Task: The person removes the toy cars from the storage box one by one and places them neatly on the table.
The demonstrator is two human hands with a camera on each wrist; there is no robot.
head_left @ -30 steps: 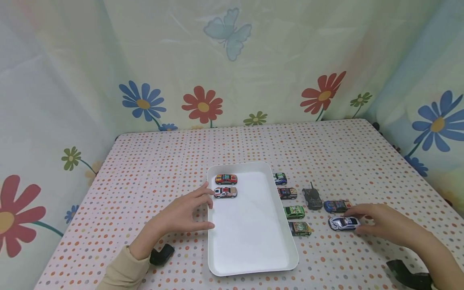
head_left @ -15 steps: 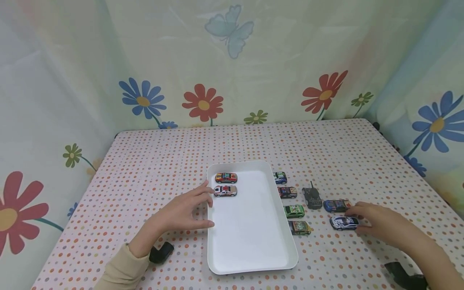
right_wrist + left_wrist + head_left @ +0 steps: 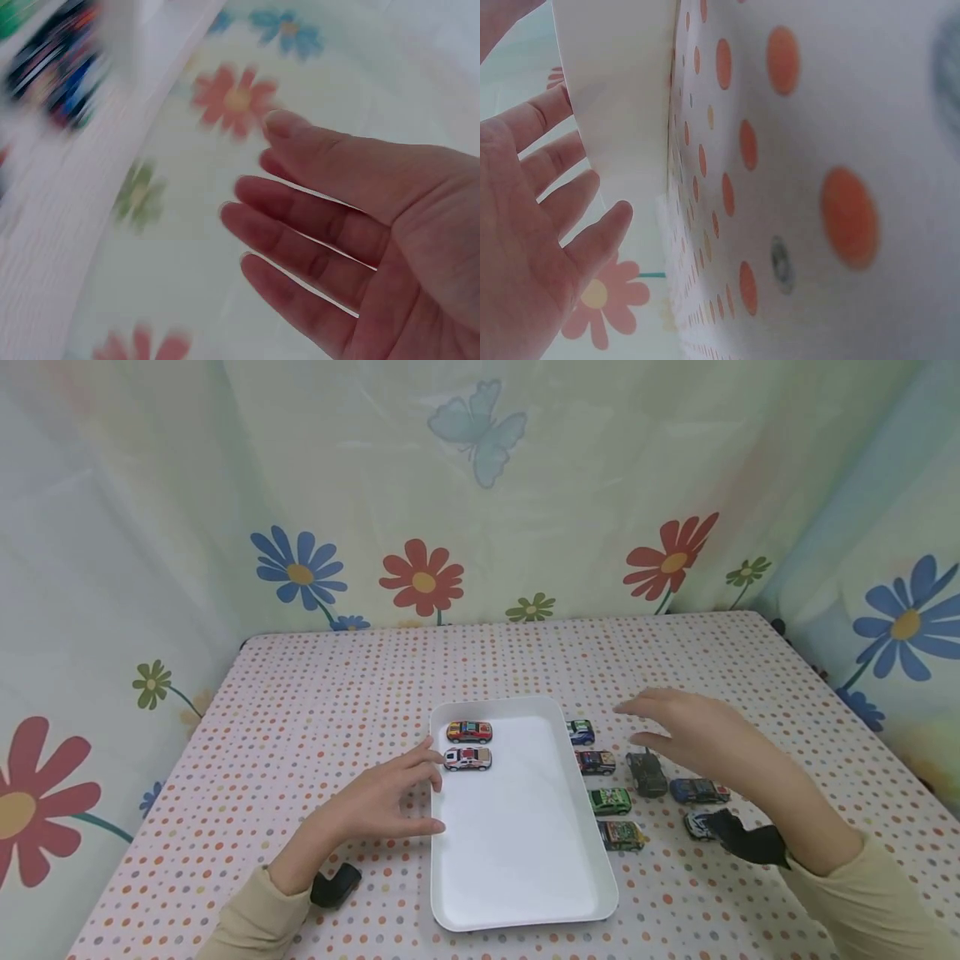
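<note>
My left hand [image 3: 386,800] stays at the left rim of a white tray [image 3: 525,852], fingers relaxed and fingertips reaching over the rim. In the left wrist view, its fingers come up against the tray's outer wall [image 3: 622,97]. A red-and-yellow toy car [image 3: 469,732] and a white-and-red toy car [image 3: 468,758] sit in the tray's far left part. Above the table right of the tray, my right hand [image 3: 693,731] holds nothing, its fingers loosely extended. Nearest below it is a dark toy tank [image 3: 647,774]; a blue toy car [image 3: 699,791] and a partly covered silver-white toy car [image 3: 697,826] lie nearby.
Along the tray's right side stand a blue-green toy car [image 3: 581,732], a dark toy car [image 3: 597,763], a green toy car [image 3: 611,801] and a camouflage-coloured toy vehicle [image 3: 622,836]. A flowered curtain [image 3: 570,485] borders the dotted tablecloth [image 3: 337,693].
My right hand has let go of the silver-white toy car and moved up and left, over the toy tank. My left hand has not moved noticeably.
</note>
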